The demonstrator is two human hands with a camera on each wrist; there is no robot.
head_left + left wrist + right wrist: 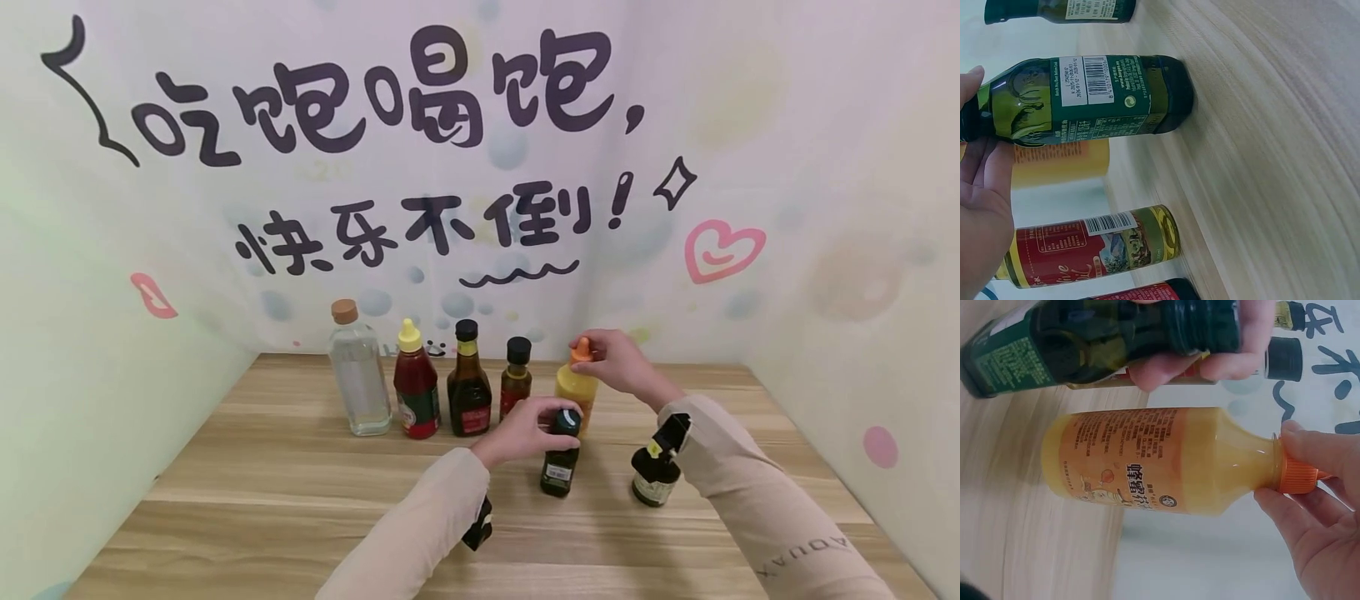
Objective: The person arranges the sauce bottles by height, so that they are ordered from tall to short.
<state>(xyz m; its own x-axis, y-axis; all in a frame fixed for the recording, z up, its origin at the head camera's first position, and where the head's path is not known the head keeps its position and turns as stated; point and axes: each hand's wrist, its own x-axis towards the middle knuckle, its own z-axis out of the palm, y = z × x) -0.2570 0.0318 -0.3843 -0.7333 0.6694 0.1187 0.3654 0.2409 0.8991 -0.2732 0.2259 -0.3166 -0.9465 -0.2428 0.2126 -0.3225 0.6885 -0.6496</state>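
- Head view: left hand [525, 425] curled round the cap of a dark green bottle [560, 467], upright on the wooden tabletop [300, 492], just in front of the yellow bottle [576, 396].
- Right hand [611, 358] pinching the orange cap [581, 350] of that yellow bottle, also upright on the tabletop.
- Left of the yellow bottle, in a row along the back wall: small dark bottle with black cap [516, 379], taller dark sauce bottle [468, 383], red bottle with yellow cap [416, 387], clear bottle with a cork-coloured cap [358, 375].
- Right of the yellow bottle and nearer the camera, a squat dark bottle [655, 479], partly hidden behind the right sleeve.
- Left wrist view: fingers [985, 206] wrapped about the neck of the dark green bottle [1085, 100], base planted on the tabletop [1272, 156]; yellow bottle [1060, 164] just behind; red-labelled bottle [1091, 250] to one side of it.
- Right wrist view: thumb and fingers [1319, 456] closed on the orange cap [1297, 475] of the yellow bottle [1160, 459]; dark green bottle [1085, 337] close beside it, gripped at the cap by the left hand [1210, 356].
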